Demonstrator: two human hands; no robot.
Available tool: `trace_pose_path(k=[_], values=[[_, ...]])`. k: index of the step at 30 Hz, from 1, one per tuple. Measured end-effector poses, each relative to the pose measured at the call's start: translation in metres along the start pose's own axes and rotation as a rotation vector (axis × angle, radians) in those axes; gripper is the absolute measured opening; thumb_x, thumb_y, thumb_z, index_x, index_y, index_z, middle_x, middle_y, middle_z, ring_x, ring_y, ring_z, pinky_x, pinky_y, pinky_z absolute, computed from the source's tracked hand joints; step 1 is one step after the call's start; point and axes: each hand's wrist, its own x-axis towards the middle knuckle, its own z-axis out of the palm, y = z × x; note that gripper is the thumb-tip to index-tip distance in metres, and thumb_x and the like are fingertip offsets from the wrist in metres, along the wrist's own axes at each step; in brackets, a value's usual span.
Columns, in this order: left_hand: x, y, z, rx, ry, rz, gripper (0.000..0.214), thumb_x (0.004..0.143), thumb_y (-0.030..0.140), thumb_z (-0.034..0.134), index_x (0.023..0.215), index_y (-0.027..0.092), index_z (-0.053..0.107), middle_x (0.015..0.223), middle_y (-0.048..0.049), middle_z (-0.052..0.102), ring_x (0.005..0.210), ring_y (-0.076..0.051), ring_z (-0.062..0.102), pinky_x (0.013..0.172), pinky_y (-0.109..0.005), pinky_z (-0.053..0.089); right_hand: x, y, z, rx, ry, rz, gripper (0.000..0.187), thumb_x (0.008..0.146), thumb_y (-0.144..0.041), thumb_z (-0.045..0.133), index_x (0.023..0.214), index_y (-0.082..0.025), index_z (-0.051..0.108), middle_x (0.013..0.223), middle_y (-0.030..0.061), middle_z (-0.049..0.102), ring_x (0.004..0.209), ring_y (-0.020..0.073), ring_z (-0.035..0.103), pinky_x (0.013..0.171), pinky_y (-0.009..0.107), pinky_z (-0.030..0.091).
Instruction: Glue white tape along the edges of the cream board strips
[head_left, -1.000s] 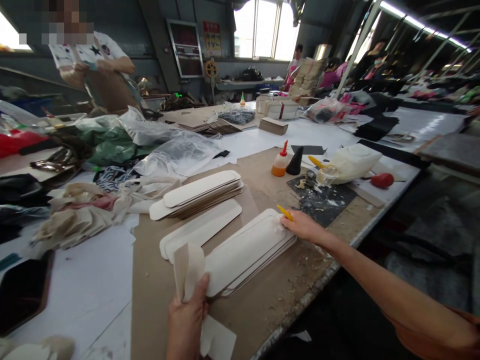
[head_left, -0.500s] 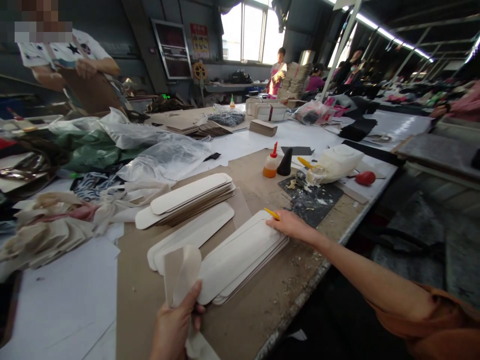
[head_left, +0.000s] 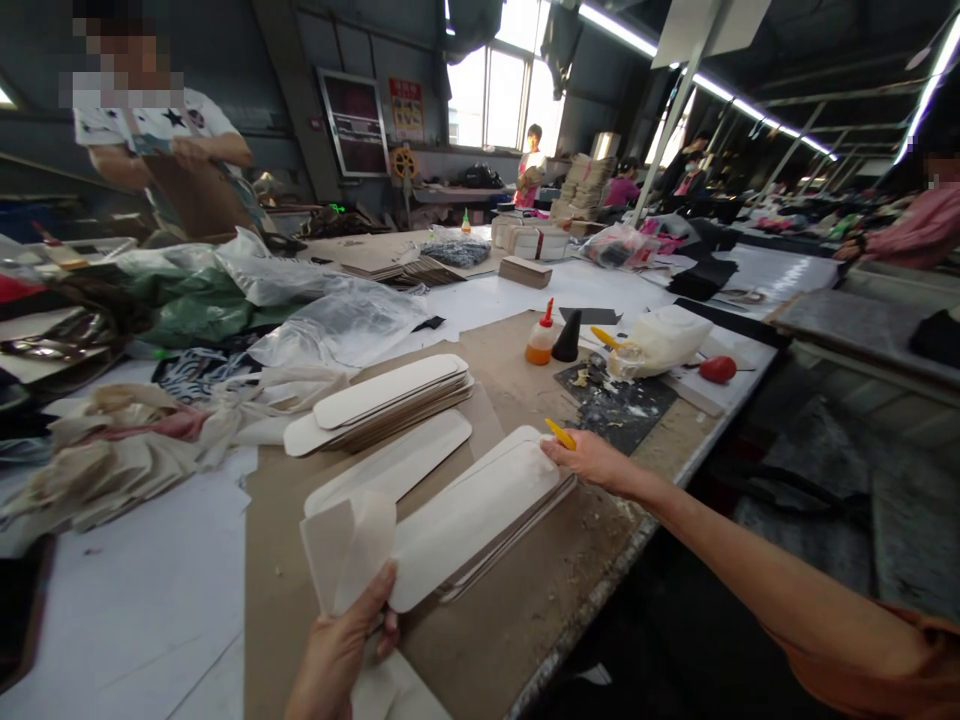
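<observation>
My left hand (head_left: 341, 635) pinches a pale, thin fabric strip (head_left: 330, 555) between thumb and fingers, beside the near end of a white board with rounded ends (head_left: 457, 530). The strip folds over above the hand and hangs below it. That board tops a small stack. At the board's far end, my right hand (head_left: 600, 465) is closed around a yellow tool (head_left: 560, 434), with its fingers against the board; the tool's working end is hidden. Left of this stack lie another white board (head_left: 420, 455) and a thicker pile of similar boards (head_left: 394, 390).
A bottle of orange liquid (head_left: 539, 340), a black cone (head_left: 568, 337) and a white jug (head_left: 664, 340) stand beyond my right hand. Near the jug is a red object (head_left: 718, 369). Cloth pieces (head_left: 120, 450) and plastic bags (head_left: 330, 310) crowd the left. A co-worker (head_left: 165, 150) stands behind them.
My left hand and the strip have shifted slightly left and down. The board's near end now stands a little apart from the stack below. The view has tilted up slightly.
</observation>
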Motion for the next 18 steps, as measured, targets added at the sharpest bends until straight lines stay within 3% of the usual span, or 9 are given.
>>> trace_pose_path(k=[5,8,13,18], values=[[-0.003,-0.001,-0.001,-0.006,-0.054,0.012,0.043,0.049,0.042,0.083,0.057,0.012,0.053,0.038,0.0014,0.047,0.033,-0.006,0.038,0.031,-0.015,0.026,-0.018,-0.002,0.01,0.533,0.008,0.092,0.039,0.07,-0.057,0.057,0.072,-0.019,0.045,0.053,-0.008,0.035,0.043,0.0068,0.029,0.039,0.02,0.024],[-0.003,-0.004,-0.002,0.002,-0.06,0.043,0.043,0.049,0.041,0.083,0.057,0.013,0.052,0.038,0.002,0.046,0.034,-0.006,0.037,0.032,-0.015,0.026,-0.027,-0.007,0.01,0.774,0.02,0.141,0.044,0.061,-0.057,0.065,0.068,-0.02,0.041,0.052,-0.0095,0.03,0.041,0.005,0.023,0.035,0.019,0.018],[-0.004,-0.005,-0.003,-0.016,-0.094,0.061,0.044,0.05,0.043,0.082,0.054,0.013,0.05,0.038,0.0029,0.044,0.033,-0.005,0.035,0.032,-0.015,0.024,-0.041,-0.018,0.005,0.863,0.075,0.195,0.045,0.056,-0.053,0.07,0.067,-0.02,0.042,0.053,-0.0088,0.034,0.044,0.0048,0.031,0.037,0.016,0.022],[-0.006,-0.005,-0.001,-0.086,-0.103,0.023,0.045,0.047,0.043,0.084,0.058,0.012,0.052,0.041,0.0028,0.047,0.036,-0.005,0.037,0.033,-0.014,0.026,-0.048,-0.018,0.005,0.727,0.152,0.181,0.045,0.058,-0.059,0.065,0.069,-0.019,0.047,0.051,-0.0069,0.039,0.044,0.0067,0.035,0.038,0.018,0.028]])
